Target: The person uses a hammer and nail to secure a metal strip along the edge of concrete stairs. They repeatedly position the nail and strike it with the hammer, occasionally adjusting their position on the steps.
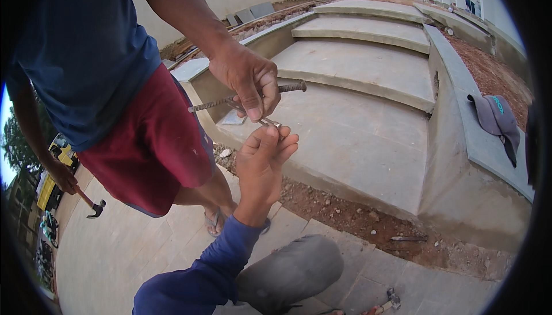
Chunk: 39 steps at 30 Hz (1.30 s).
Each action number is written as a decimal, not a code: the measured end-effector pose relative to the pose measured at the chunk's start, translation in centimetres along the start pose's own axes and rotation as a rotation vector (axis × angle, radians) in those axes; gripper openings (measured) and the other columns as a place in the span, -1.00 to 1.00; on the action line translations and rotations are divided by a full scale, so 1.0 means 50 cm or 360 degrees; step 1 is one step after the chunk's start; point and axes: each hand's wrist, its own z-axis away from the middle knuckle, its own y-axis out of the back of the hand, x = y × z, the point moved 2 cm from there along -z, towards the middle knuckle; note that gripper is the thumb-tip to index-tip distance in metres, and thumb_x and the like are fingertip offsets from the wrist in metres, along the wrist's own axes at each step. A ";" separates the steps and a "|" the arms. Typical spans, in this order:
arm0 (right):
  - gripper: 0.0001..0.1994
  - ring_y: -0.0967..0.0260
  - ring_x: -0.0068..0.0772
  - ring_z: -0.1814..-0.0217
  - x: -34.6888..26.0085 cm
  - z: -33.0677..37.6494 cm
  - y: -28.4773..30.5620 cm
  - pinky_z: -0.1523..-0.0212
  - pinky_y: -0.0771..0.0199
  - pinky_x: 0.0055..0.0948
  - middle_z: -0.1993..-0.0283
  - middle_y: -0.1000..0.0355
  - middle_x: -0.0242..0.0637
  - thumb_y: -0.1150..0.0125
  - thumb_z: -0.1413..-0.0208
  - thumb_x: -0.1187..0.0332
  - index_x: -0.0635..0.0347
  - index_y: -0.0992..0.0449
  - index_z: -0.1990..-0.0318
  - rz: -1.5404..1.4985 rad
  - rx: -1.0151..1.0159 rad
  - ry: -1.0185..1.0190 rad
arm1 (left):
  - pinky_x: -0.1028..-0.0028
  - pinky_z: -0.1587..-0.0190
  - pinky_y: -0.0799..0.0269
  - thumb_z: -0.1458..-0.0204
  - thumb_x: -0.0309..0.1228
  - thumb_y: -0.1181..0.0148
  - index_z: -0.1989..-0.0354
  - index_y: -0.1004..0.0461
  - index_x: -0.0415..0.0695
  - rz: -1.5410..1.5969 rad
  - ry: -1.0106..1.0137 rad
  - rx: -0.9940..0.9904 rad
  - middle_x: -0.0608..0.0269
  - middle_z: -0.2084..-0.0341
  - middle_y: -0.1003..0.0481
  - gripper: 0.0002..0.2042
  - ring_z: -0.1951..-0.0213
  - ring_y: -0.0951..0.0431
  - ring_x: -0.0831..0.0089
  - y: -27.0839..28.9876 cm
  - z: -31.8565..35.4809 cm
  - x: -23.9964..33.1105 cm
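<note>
Reaching up from below, the person's left hand (265, 153) pinches a small metal piece (269, 122) just under the ribbed steel rod (247, 98). That rod lies nearly level, long axis running left to right, gripped mid-length by a co-worker's hand (246, 79) directly above. The right hand is out of sight.

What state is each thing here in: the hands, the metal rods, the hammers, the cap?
Left hand: raised, fingertips pinching small metal pieces.
Right hand: not in view.
Co-worker's hand: gripping a rusty ribbed rod.
Ribbed rod: held roughly level, in the air.
Claw hammer: hanging from the co-worker's other hand, head down.
Second hammer: lying on the paving.
Grey cap: lying on the concrete ledge.
Concrete steps: bare, dirt alongside.
</note>
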 end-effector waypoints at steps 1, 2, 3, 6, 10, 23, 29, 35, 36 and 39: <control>-0.27 -0.25 0.02 -0.34 -0.003 0.010 -0.005 -0.21 -0.26 0.06 -0.39 -0.26 -0.05 -0.04 -0.32 -0.07 0.02 0.01 -0.52 0.0038 -0.0014 -0.0009 | 0.40 0.03 -0.63 -0.32 -0.34 -0.12 0.02 -0.47 -0.23 -0.0012 0.0002 -0.0010 0.08 0.11 -0.59 -0.78 0.13 -0.67 0.30 -0.002 0.006 0.002; -0.26 -0.25 0.03 -0.35 -0.013 0.018 0.001 -0.22 -0.26 0.06 -0.39 -0.26 -0.05 -0.04 -0.32 -0.07 0.03 0.02 -0.52 0.0073 -0.0009 -0.0004 | 0.41 0.04 -0.64 -0.33 -0.36 -0.10 -0.01 -0.46 -0.23 -0.0002 0.0010 -0.0022 0.07 0.11 -0.59 -0.79 0.13 -0.68 0.30 -0.006 0.012 -0.001; -0.25 -0.24 0.03 -0.35 -0.005 0.004 0.010 -0.23 -0.24 0.08 -0.40 -0.25 -0.05 -0.04 -0.33 -0.06 0.04 0.04 -0.53 0.0028 -0.0011 0.0039 | 0.41 0.04 -0.64 -0.33 -0.37 -0.10 -0.02 -0.45 -0.24 -0.0019 0.0004 -0.0040 0.06 0.10 -0.59 -0.78 0.13 -0.68 0.29 -0.009 0.018 -0.005; -0.25 -0.21 0.03 -0.39 0.013 -0.012 0.017 -0.27 -0.21 0.11 -0.43 -0.22 -0.06 -0.03 -0.34 -0.05 0.06 0.06 -0.54 -0.0045 -0.0021 0.0054 | 0.40 0.05 -0.65 -0.34 -0.38 -0.08 -0.08 -0.42 -0.29 -0.0105 -0.0014 -0.0060 0.03 0.09 -0.58 -0.74 0.14 -0.68 0.28 -0.010 0.037 -0.015; -0.31 -0.20 0.00 -0.42 -0.003 0.021 0.016 -0.30 -0.21 0.08 -0.46 -0.20 -0.06 -0.01 -0.37 0.01 0.08 0.01 -0.52 0.0037 -0.0045 -0.0074 | 0.40 0.05 -0.66 -0.35 -0.41 -0.04 -0.17 -0.36 -0.35 -0.0282 0.0019 -0.0025 0.00 0.09 -0.58 -0.68 0.14 -0.68 0.28 -0.012 0.059 -0.024; -0.80 -0.11 -0.68 0.69 -0.087 0.077 -0.060 0.74 -0.16 -0.60 0.51 -0.19 -0.50 -0.09 -0.37 0.18 0.02 -0.30 0.05 -0.0511 -0.0049 0.0302 | 0.45 0.16 -0.64 -0.29 -0.46 -0.10 -0.02 -0.49 -0.30 -0.0820 0.0893 -0.0675 0.11 0.28 -0.64 -0.78 0.27 -0.68 0.42 0.008 0.112 -0.229; -0.75 -0.12 -0.69 0.69 -0.054 0.063 -0.031 0.74 -0.17 -0.60 0.54 -0.20 -0.49 -0.10 -0.36 0.20 0.13 -0.33 0.00 -0.0520 0.0043 0.0294 | 0.47 0.19 -0.62 -0.17 -0.43 -0.28 0.20 -0.55 -0.24 -0.1045 0.1463 -0.1389 0.20 0.37 -0.62 -0.86 0.33 -0.67 0.47 0.072 0.227 -0.492; -0.67 -0.11 -0.70 0.69 -0.052 0.064 -0.045 0.73 -0.17 -0.60 0.54 -0.20 -0.49 -0.14 -0.34 0.19 0.16 -0.34 -0.11 -0.0484 0.0040 0.0265 | 0.50 0.30 -0.60 -0.12 -0.52 -0.28 0.19 -0.54 -0.35 -0.1062 0.1709 -0.1740 0.15 0.38 -0.61 -0.84 0.39 -0.64 0.50 0.025 0.294 -0.668; -0.67 -0.11 -0.70 0.69 -0.051 0.065 -0.043 0.73 -0.17 -0.60 0.54 -0.20 -0.49 -0.14 -0.34 0.19 0.16 -0.34 -0.11 -0.0468 0.0056 0.0262 | 0.49 0.31 -0.60 -0.11 -0.54 -0.27 0.17 -0.53 -0.36 -0.1015 0.1716 -0.1766 0.15 0.38 -0.61 -0.84 0.39 -0.64 0.49 0.009 0.308 -0.697; -0.66 -0.11 -0.70 0.69 -0.052 0.066 -0.039 0.73 -0.17 -0.60 0.54 -0.20 -0.48 -0.14 -0.33 0.19 0.16 -0.33 -0.12 -0.0431 0.0079 0.0247 | 0.49 0.22 -0.64 -0.14 -0.57 -0.22 0.08 -0.50 -0.35 -0.1140 0.1755 -0.1988 0.13 0.32 -0.63 -0.80 0.35 -0.67 0.44 -0.035 0.329 -0.767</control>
